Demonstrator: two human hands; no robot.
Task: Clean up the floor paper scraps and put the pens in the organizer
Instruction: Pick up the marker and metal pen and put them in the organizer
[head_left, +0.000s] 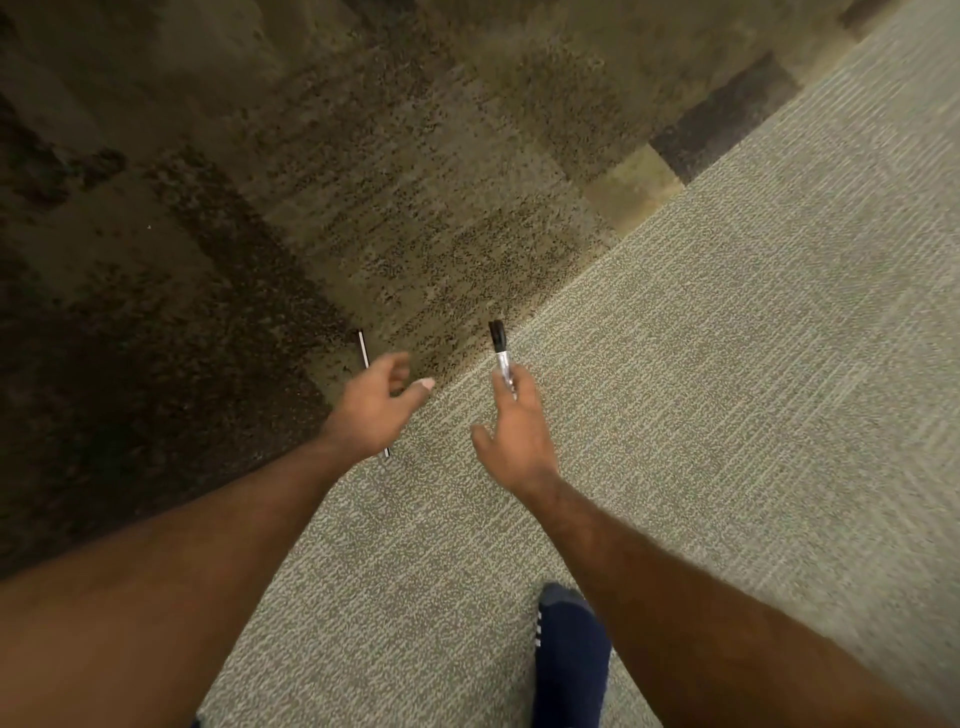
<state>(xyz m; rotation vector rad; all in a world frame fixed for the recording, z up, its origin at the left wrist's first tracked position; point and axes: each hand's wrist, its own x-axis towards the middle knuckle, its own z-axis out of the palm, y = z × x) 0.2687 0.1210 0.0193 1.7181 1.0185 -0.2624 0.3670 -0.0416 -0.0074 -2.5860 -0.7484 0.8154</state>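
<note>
A marker with a black cap and a silver barrel lies on the carpet at the seam between the dark and the light tiles. My right hand reaches down to it. The fingertips rest on its near end and the thumb is spread away from it. A thin dark pen lies on the floor to the left, and its middle is hidden under my left hand. That hand hovers over the pen with its fingers curled and apart, holding nothing. No paper scraps and no organizer are in view.
The floor is carpet, light grey on the right and mottled brown and dark on the left. My foot in a dark blue sock stands at the bottom of the view, under my right forearm.
</note>
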